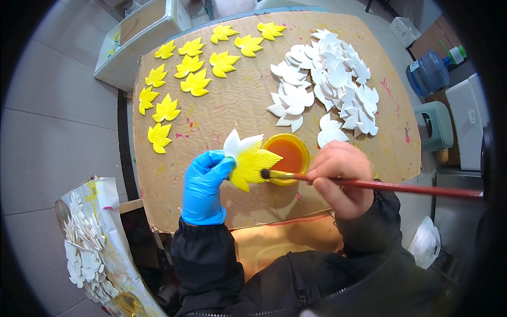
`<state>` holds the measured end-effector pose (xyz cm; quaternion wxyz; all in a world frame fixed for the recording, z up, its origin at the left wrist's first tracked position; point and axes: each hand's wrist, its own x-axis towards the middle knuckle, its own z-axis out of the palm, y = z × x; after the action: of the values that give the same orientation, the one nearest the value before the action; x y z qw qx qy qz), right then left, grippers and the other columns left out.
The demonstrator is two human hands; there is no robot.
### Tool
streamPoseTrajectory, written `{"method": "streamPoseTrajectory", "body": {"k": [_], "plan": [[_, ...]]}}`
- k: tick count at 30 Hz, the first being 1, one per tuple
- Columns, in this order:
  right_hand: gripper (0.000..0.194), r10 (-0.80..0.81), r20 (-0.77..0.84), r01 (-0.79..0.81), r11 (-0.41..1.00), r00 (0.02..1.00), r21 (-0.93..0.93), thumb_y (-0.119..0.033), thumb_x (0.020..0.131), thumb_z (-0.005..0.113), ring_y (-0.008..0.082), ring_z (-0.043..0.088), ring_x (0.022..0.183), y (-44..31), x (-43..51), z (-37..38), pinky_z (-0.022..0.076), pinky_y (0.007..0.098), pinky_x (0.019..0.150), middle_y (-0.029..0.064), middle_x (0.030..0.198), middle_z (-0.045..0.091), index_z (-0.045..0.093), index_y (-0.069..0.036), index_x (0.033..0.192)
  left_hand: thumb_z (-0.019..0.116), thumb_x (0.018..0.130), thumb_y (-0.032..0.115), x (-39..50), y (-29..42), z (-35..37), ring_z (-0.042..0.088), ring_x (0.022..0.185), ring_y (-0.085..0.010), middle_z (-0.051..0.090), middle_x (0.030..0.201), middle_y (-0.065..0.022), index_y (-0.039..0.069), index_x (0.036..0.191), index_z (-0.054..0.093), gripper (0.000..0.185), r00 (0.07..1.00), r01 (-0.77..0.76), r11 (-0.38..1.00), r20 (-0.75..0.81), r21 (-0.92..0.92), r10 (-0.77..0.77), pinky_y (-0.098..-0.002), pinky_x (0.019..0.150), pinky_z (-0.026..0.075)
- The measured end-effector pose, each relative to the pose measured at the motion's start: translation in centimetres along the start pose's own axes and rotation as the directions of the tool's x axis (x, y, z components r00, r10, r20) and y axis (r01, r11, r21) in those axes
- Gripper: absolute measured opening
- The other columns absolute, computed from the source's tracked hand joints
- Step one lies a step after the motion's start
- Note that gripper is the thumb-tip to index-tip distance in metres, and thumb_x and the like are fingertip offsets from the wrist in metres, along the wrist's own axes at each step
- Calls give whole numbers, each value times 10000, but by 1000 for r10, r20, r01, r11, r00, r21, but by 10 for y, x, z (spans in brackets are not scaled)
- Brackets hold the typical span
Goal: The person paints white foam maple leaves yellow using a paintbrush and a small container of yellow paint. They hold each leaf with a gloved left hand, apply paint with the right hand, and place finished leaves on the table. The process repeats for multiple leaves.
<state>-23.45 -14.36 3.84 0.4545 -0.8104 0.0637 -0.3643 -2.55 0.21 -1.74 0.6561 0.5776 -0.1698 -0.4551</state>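
My left hand [206,186], in a blue glove, grips a leaf-shaped ribbed piece [253,160] by its left edge. Yellow covers most of the piece, while its upper left lobes are white. In my bare right hand [344,174] is a paintbrush [372,184] with a long red handle; its dark bristles touch the lower right part of the piece. Just behind the brush stands a round yellow-rimmed tub [305,158] of orange liquid. Yellow leaf-shaped pieces [166,109] lie spread over the left of the cardboard. White ones [336,75] are heaped at the right, one of them close to my right hand.
Paint-spotted cardboard [222,115] covers the table. At the lower left, a side surface [122,241] holds more white pieces [87,257] and a clear container [128,305]. A white foam box [138,47] stands at the upper left. To the right are a green stool [439,123] and a water bottle [427,73].
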Motion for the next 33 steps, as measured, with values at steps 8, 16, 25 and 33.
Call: {"method": "streamPoseTrajectory", "body": {"k": [8,16,25,33], "plan": [[149,-94,-53,96,995,994,24,-100,803,659,257,600,717,5,-5,5,471,332,646,120,831,645,621,-20,922,662,847,75,-13,11,15,544,741,-70,641,853,-7,19,1008,653,170,998,-28,999,49,34,26,-213,678,427],[137,-85,-39,79,989,996,-126,-32,758,648,247,587,648,4,-2,4,455,329,602,100,749,629,613,-23,891,670,828,42,-12,13,13,549,702,-77,644,796,-13,9,888,684,70,997,15,1000,70,19,-16,-220,655,429],[96,-91,-61,88,994,994,-61,-14,746,629,238,558,600,2,-2,8,427,328,562,96,731,616,612,-31,839,678,802,33,-10,11,6,573,719,-92,655,796,-26,13,853,689,56,995,58,998,81,-26,-56,-231,697,452],[79,-89,-100,91,996,991,14,-32,748,627,233,556,607,2,-6,5,419,313,566,101,729,623,611,-30,826,670,801,51,-5,4,2,584,752,-100,667,823,-33,22,852,687,62,996,37,995,89,-92,-29,-237,741,450]]}}
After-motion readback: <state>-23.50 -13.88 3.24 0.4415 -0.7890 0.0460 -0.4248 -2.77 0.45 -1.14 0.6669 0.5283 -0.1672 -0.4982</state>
